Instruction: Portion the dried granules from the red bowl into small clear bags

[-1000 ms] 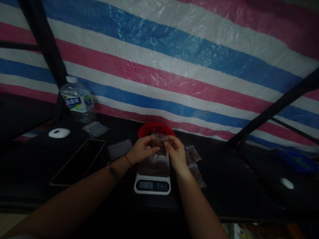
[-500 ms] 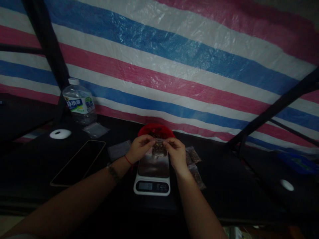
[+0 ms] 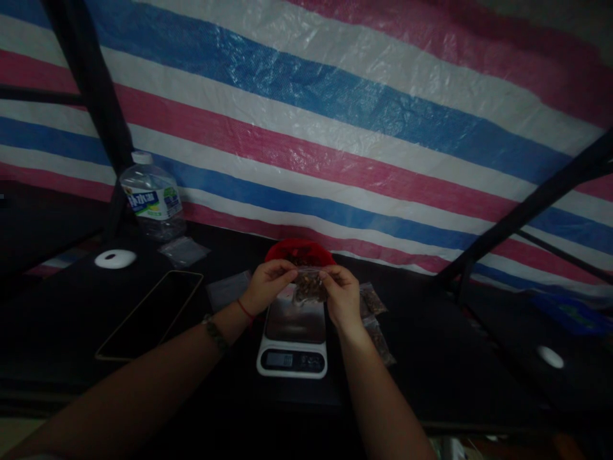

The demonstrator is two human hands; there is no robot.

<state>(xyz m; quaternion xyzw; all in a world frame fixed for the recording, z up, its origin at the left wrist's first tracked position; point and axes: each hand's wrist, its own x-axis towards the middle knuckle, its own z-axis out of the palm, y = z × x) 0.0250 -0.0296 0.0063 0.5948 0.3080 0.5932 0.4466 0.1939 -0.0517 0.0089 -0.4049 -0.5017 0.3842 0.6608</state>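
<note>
A small clear zip bag [image 3: 309,289] with brown, flaky contents hangs over the far part of a kitchen scale [image 3: 295,319]. My left hand [image 3: 269,284] pinches its top left corner, and my right hand [image 3: 341,292] pinches the top right corner. On the scale's lit display the reading looks like zero. Just behind the bag stands a red bowl [image 3: 301,246] holding more of the dark brown pieces. Beside my right wrist lie filled zip bags [image 3: 375,299]. Flat empty-looking bags [image 3: 225,291] rest by my left hand.
On the left are a phone [image 3: 151,316], a white oval object [image 3: 115,258], a clear plastic bottle [image 3: 152,198] and another clear bag [image 3: 184,251]. A striped tarp [image 3: 306,153] rises behind the black table. To the right lie a white object [image 3: 550,356] and a blue item [image 3: 569,313].
My right hand has shifted slightly to the right, and the bag's top edge looks more spread between my hands. The other things stay where they were.
</note>
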